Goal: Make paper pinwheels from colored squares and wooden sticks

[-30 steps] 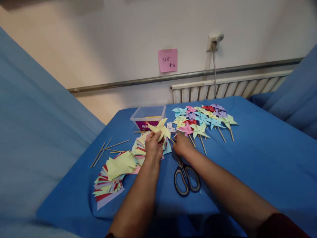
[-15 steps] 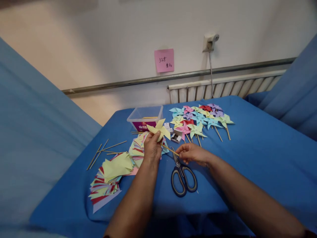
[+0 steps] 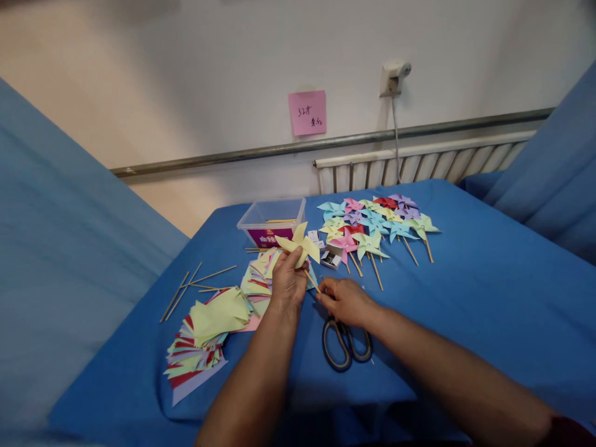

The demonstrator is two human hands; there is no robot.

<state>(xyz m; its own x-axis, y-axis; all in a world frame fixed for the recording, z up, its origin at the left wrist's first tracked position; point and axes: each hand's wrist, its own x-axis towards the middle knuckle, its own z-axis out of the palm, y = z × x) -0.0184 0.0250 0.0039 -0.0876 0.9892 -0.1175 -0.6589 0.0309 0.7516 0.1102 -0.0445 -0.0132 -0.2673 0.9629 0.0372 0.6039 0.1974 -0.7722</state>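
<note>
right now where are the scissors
In the head view the scissors lie on the blue table, centre, partly under the right hand.

1. My left hand [image 3: 287,282] is raised at about 12 o'clock, forearm running up from 6 o'clock, fingers pinched shut.
2. My right hand [image 3: 347,302] sits just beside it at 3 o'clock, knuckles up, fingers curled closed, forearm entering from 4 o'clock.

scissors [image 3: 347,345]: 1 | plastic box [image 3: 271,220]: 1 | pink note [image 3: 307,112]: 1 | hands: 2
</note>
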